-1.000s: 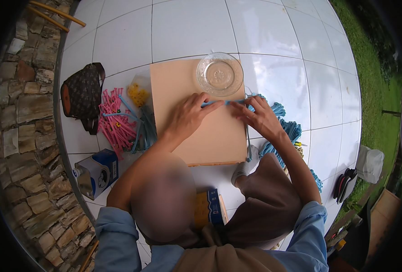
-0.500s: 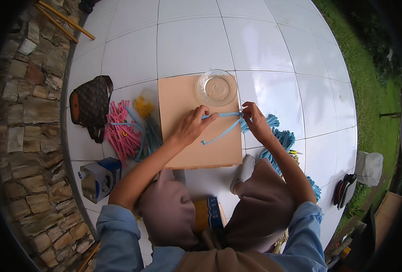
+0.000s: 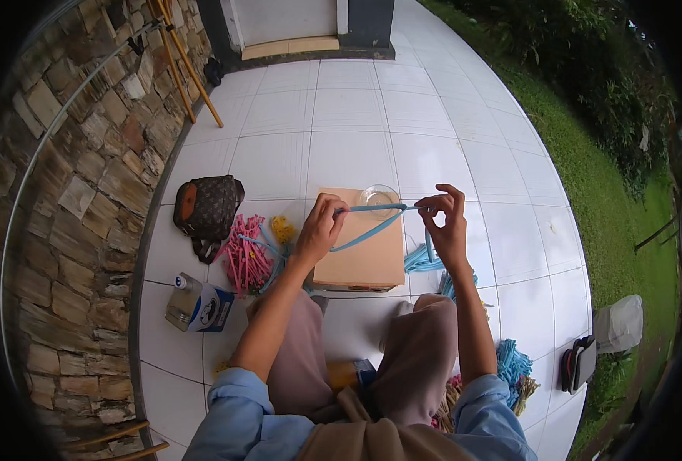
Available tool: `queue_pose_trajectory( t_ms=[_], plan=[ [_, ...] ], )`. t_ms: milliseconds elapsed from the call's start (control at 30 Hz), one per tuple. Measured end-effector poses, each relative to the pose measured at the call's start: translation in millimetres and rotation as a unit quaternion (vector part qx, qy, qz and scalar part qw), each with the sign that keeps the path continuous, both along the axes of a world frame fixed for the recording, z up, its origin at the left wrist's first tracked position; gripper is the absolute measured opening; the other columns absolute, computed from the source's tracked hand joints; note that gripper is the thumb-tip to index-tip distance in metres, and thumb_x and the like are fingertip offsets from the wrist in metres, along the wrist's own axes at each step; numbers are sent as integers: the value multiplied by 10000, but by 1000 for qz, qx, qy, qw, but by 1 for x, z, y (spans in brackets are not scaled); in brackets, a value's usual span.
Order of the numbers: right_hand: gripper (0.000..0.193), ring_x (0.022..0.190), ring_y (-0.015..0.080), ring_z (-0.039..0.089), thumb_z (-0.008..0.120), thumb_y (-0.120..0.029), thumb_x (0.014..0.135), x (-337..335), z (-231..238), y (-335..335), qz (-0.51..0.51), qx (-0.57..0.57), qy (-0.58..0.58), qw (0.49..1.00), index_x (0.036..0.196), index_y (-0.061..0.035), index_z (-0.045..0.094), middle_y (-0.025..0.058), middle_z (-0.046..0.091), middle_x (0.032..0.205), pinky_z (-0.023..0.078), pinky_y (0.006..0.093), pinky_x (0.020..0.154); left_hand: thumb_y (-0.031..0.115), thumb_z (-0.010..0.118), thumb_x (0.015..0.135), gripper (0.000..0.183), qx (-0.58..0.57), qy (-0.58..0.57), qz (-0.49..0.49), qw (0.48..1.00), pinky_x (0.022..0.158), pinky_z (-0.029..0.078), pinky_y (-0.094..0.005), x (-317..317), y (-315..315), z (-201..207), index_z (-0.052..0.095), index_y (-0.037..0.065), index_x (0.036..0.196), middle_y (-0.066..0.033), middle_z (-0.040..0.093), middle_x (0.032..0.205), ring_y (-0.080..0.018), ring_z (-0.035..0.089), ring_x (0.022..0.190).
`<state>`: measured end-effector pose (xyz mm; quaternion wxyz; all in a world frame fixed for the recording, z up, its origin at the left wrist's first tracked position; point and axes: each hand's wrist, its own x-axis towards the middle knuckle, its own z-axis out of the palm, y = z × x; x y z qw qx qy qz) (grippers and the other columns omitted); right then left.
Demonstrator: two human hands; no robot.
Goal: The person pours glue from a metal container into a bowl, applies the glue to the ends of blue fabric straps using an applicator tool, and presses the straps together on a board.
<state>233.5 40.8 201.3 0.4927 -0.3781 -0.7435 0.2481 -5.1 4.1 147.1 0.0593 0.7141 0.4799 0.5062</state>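
Observation:
A light blue strip [image 3: 368,233] is stretched above a tan cardboard box [image 3: 359,265], with a junction or knot close to my right fingers. My left hand [image 3: 319,232] pinches it at one end, where a second length of the strip slants down and to the left. Thumb and forefinger of my right hand [image 3: 447,227] pinch it at the other end, the remaining fingers raised; a short tail hangs below. Behind the strip, a clear glass dish [image 3: 379,198] rests on the box's far part. More blue strips [image 3: 423,260] lie to the right of the box.
Left of the box are bundled pink strips [image 3: 247,257], a yellow bundle [image 3: 282,229], a brown patterned bag [image 3: 207,207] and a blue-and-silver can [image 3: 199,304]. Further blue bundles [image 3: 513,359] lie at my right. A stone wall [image 3: 72,253] borders the left, grass [image 3: 541,142] the right.
Both hands have lifted the blue strip higher above the box and drawn it out between them. My view has tilted up, showing more floor and a doorway ahead.

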Motion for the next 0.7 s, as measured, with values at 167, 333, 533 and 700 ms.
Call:
queue_pose_trajectory(
  t_ms=[167,333,533,700],
  plan=[
    [483,690,123,560,655,40,742,-91,35,-25,135,-28,48,989,1153,-64,423,57,604,847,474,250,630,31,476,883,83,24,-132,146,980,740,449,-316,-59,-45,-27,479,1,961,-114,520,935,-224,549,843],
    [445,786,109,567,648,73,748,-165,23,-38,269,-99,80,955,1131,-46,455,48,562,827,489,243,649,323,657,802,695,-22,-179,80,980,971,336,-409,-90,-90,-23,306,20,1320,-168,477,1208,-306,448,1145],
    [392,801,94,568,631,57,767,-215,-42,-41,364,-226,58,902,1111,-52,479,43,569,838,496,217,644,337,775,663,953,-70,-8,136,988,1000,302,-442,-95,-101,-37,209,46,1372,-172,364,1321,-338,357,1219],
    [382,804,110,572,639,12,783,-244,-128,-31,278,-315,26,907,1116,-95,485,59,583,889,496,245,679,391,714,741,845,-361,-163,57,916,1050,244,-411,-123,-96,-125,213,166,1384,-163,278,1420,-328,247,1333]
  ],
)
